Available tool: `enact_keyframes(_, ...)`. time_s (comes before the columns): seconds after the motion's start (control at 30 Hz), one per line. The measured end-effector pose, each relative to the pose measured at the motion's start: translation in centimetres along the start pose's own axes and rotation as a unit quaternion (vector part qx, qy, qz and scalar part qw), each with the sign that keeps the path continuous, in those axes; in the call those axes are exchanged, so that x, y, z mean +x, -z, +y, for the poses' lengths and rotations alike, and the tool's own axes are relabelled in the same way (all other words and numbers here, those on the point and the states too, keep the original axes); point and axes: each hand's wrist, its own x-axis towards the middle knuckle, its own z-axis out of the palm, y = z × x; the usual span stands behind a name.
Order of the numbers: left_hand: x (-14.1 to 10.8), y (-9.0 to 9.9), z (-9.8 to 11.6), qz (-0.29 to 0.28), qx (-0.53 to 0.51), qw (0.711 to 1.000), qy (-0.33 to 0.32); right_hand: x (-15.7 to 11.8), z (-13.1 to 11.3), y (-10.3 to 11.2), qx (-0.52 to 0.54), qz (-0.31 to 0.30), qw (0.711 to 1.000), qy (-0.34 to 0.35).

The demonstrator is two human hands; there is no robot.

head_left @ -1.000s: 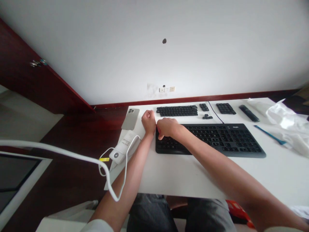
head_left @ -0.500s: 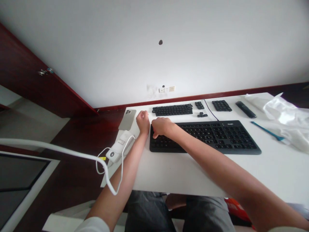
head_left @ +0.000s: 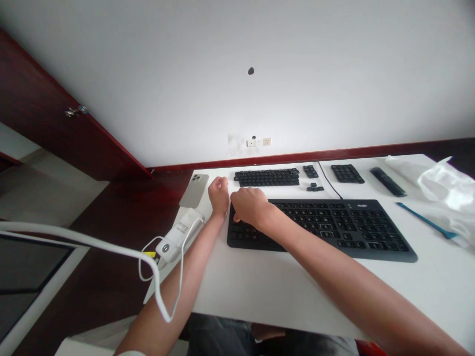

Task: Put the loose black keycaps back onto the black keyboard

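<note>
Two bare hands work close together at the left end of a black keyboard [head_left: 326, 220], and the step in hand looks like close fingertip work there. The right hand [head_left: 249, 203] is bent down over that end, its thumb folded under and against the keys. Its fingertips are hidden, so whether they are apart or pinching something cannot be told. The left hand [head_left: 219, 195], just beside the keyboard's edge, has its fingers curled in together; nothing shows in them, though the palm is out of sight. The next move seems to call for small, exact fingertip control, with the keyboard kept from sliding.

Behind the keyboard lie a long block of loose keycaps [head_left: 266, 177], two small key clusters [head_left: 310, 171] and a number-pad group [head_left: 347, 173]. Farther left is a phone [head_left: 194, 191]; to the right, a blue tool [head_left: 426, 220] lies beside white plastic wrapping [head_left: 445, 185].
</note>
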Motion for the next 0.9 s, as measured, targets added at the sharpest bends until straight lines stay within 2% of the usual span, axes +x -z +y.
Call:
enact_keyframes(0.17,-0.1,0.0,0.1,-0.014,0.003,1.0,0.006,-0.3,-0.2,0.0,0.001,-0.008,1.0,-0.004)
enact_keyframes(0.4,0.0,0.0,-0.3,-0.009,-0.008,1.0,0.0,-0.7,-0.9,0.6,0.009,-0.096,0.995,0.026)
enact_keyframes(0.47,0.1,0.0,-0.6,0.004,-0.012,1.0,0.012,-0.2,-0.2,0.6,0.037,-0.095,0.994,0.033)
enact_keyframes(0.53,0.2,0.0,-0.8,0.02,-0.015,0.999,0.035,0.7,1.1,0.4,0.061,-0.035,0.997,0.022)
enact_keyframes(0.63,0.3,0.1,-1.1,0.024,-0.029,0.998,0.054,2.7,3.4,-0.6,0.036,0.141,0.989,-0.018)
enact_keyframes(0.67,0.3,0.1,-1.2,0.022,-0.036,0.998,0.053,3.4,4.1,-1.2,0.025,0.178,0.983,-0.017)
enact_keyframes(0.77,0.3,0.1,-1.3,0.019,-0.056,0.997,0.05,5.1,5.7,-3.1,0.011,0.222,0.975,0.011)
enact_keyframes(0.9,0.2,0.0,-1.1,0.018,-0.068,0.996,0.046,6.0,6.4,-4.9,0.019,0.227,0.972,0.055)
